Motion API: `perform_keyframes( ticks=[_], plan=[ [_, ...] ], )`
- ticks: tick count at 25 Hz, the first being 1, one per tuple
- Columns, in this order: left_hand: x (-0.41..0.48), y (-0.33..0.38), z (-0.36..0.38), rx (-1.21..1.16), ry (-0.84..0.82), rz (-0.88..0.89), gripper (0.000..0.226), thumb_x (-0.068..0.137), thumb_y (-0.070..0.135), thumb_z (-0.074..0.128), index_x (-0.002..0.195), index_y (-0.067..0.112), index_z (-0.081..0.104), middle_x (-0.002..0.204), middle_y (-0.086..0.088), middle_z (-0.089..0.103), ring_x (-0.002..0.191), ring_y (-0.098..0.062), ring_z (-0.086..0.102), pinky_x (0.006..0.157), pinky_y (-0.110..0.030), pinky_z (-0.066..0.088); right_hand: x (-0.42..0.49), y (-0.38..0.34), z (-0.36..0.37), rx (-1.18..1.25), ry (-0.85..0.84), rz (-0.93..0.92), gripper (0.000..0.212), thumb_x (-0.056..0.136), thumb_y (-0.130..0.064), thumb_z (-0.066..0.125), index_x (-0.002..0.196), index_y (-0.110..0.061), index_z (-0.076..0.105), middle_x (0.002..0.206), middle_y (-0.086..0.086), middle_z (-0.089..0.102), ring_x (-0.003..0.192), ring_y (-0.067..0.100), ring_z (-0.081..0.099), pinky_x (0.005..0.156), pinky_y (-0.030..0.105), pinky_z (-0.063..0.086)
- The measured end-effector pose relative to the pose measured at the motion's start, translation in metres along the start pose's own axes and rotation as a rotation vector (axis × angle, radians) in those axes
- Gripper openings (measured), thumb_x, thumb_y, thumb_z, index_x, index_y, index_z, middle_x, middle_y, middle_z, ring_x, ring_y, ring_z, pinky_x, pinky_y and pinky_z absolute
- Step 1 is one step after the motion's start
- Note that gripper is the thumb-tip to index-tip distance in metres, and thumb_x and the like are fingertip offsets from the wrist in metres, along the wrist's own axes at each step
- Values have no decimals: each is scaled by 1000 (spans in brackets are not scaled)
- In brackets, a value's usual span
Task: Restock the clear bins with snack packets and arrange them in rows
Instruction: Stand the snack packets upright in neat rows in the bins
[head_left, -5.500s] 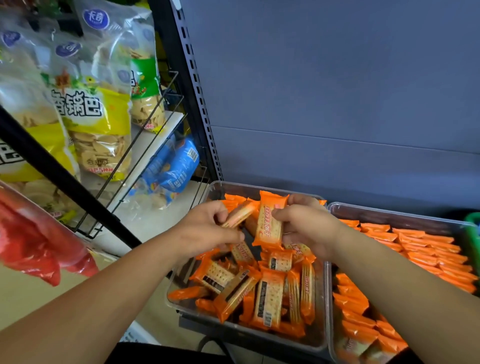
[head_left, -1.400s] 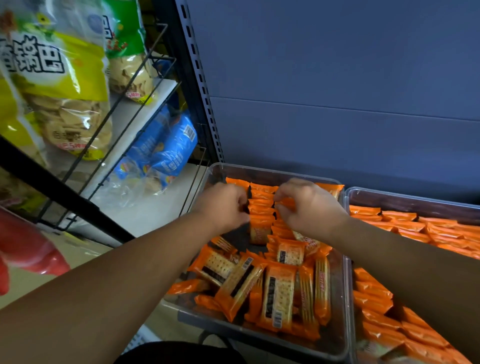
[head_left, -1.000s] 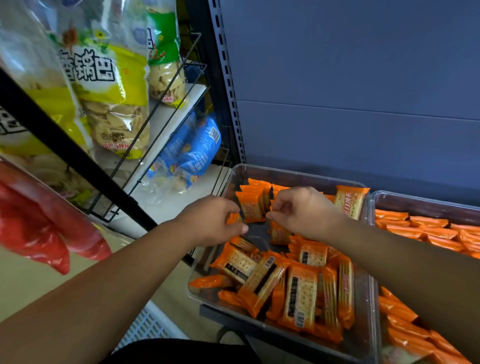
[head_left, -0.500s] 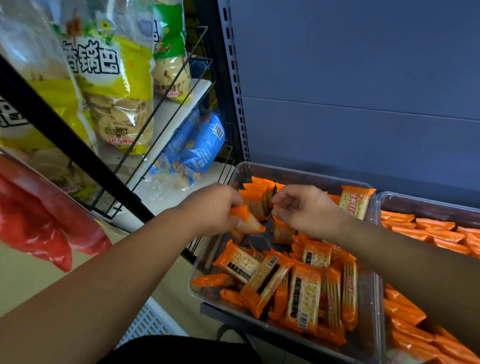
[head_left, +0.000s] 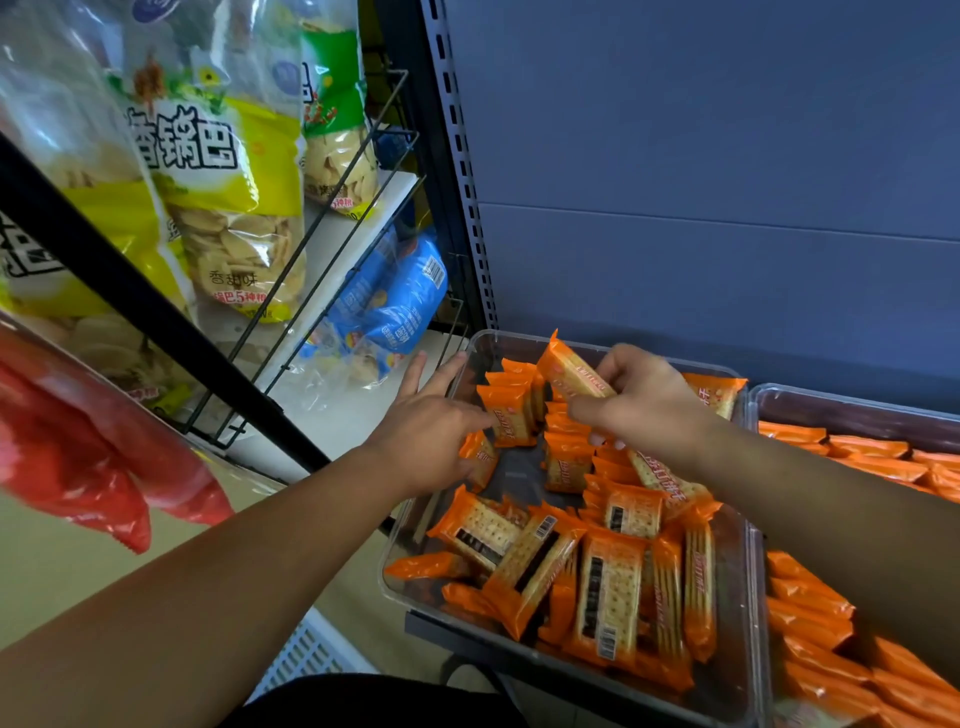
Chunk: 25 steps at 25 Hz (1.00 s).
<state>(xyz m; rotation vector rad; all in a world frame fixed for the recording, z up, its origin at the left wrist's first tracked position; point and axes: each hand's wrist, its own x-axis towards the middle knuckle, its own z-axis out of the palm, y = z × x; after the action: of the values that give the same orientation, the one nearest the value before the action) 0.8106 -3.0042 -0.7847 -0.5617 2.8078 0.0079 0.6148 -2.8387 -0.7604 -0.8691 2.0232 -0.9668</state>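
A clear bin (head_left: 475, 345) holds many orange cracker packets. Several stand on edge in a row (head_left: 511, 410) at the back left; a loose heap (head_left: 587, 566) fills the front. My right hand (head_left: 641, 402) pinches one orange packet (head_left: 571, 371), tilted above the back rows. My left hand (head_left: 428, 423) has its fingers spread straight over the bin's left rim, its thumb side touching the front standing packet. A small packet (head_left: 480, 457) lies just under that hand.
A second clear bin (head_left: 852, 410) to the right holds orange packets in neat rows. Left of the bins a black wire rack (head_left: 332, 228) carries yellow chip bags (head_left: 234, 208) and blue bags (head_left: 400, 306). Red bags (head_left: 88, 457) hang at the near left. A blue back panel rises behind.
My left hand let go of the packet it pinched and spread open over the bin's left rim. My right hand lifted a packet above the back rows.
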Motion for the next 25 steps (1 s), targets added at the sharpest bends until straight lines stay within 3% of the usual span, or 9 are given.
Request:
perform_keyframes(
  ticks=[3,5,7,9,12,15,18,22,25],
  plan=[
    [2,3,1,-2,66,1,53,81,43,83,131,40,67,131,17,67,157,-24,13,126,-56,-12,-2,-2,2,79,-105,36,33,89,-45,76,105,-23,57,86,6,77,65,16,63,62,33,50],
    [-1,0,1,-94,187,11,42,82,34,82,122,33,71,112,14,66,139,-24,39,124,-46,17,-4,-2,5,149,-156,63,41,95,-62,60,112,-25,58,87,6,77,66,18,60,63,34,49],
    [-6,-2,-9,-310,292,-60,26,84,16,76,108,26,74,96,10,62,109,-19,55,94,-33,45,0,-1,4,261,-146,111,41,101,-61,50,121,-26,58,90,11,74,68,22,62,62,37,51],
    [-12,-1,-27,-514,348,-197,19,82,5,73,91,22,75,85,9,61,84,-13,59,72,-29,50,1,-3,-1,381,-143,165,37,101,-55,55,122,-26,61,92,7,69,75,23,63,63,38,50],
    [-29,12,-50,-740,268,-291,18,84,1,75,81,19,69,75,4,62,65,-4,57,64,-23,46,-9,-10,-7,479,-151,201,39,91,-50,72,122,-27,68,107,-3,70,101,22,62,72,39,48],
    [-43,26,-71,-916,280,-414,15,86,4,77,80,17,70,76,3,68,68,1,63,65,-22,50,-25,-21,-12,568,-75,217,31,93,-25,76,123,-23,68,113,1,76,107,23,68,79,41,55],
    [-50,39,-104,-1048,364,-586,11,86,11,76,85,18,68,89,-4,71,88,-17,67,76,-32,52,-45,-34,-17,616,-44,216,25,97,-5,66,117,-18,70,105,4,80,102,23,74,80,39,58],
    [-59,62,-135,-1359,472,-736,6,97,14,62,101,18,62,96,-14,73,77,-24,71,59,-33,51,-66,-40,-30,742,-10,243,27,96,-1,64,120,-12,69,108,13,79,101,31,76,84,49,64],
    [-66,77,-135,-1674,445,-741,24,102,6,60,124,15,60,105,-21,74,79,-26,73,64,-33,57,-72,-39,-34,779,81,239,37,87,-10,77,122,-12,63,121,17,70,108,39,71,79,51,65]
  ],
)
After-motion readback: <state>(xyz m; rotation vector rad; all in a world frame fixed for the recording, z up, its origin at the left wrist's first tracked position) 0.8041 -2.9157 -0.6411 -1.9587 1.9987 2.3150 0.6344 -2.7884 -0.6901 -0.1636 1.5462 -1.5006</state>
